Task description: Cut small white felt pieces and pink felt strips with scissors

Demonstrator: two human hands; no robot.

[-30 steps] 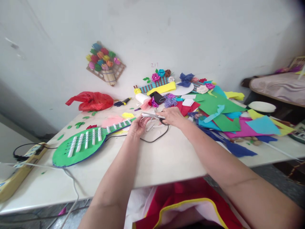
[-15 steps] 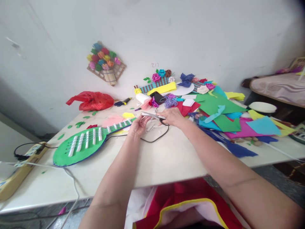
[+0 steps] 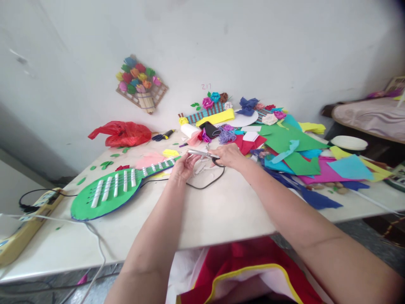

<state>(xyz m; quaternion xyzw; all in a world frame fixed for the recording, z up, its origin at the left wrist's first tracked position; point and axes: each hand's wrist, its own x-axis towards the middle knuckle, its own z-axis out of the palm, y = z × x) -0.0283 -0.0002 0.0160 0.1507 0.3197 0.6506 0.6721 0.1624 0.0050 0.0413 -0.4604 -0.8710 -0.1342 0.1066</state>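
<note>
My right hand [image 3: 230, 155] is closed around the handles of a pair of scissors [image 3: 201, 153], whose metal blades point left. The blade tips reach the fingers of my left hand [image 3: 185, 165]. Those fingers are pinched together at the blades; what lies between them is too small to make out, though it looks whitish. White scraps [image 3: 200, 169] lie on the table beneath both hands. Just left of my left hand is a green guitar-shaped craft [image 3: 107, 194] with white bars and strings, its neck ending beside my wrist.
A black cable [image 3: 204, 188] loops below my hands. Coloured paper sheets [image 3: 300, 145] are heaped to the right. Behind lie a white roll [image 3: 190, 130], a dark phone [image 3: 208, 129] and paper flowers [image 3: 207, 102]. At left are a red plastic bag [image 3: 125, 134] and a power strip [image 3: 31, 226].
</note>
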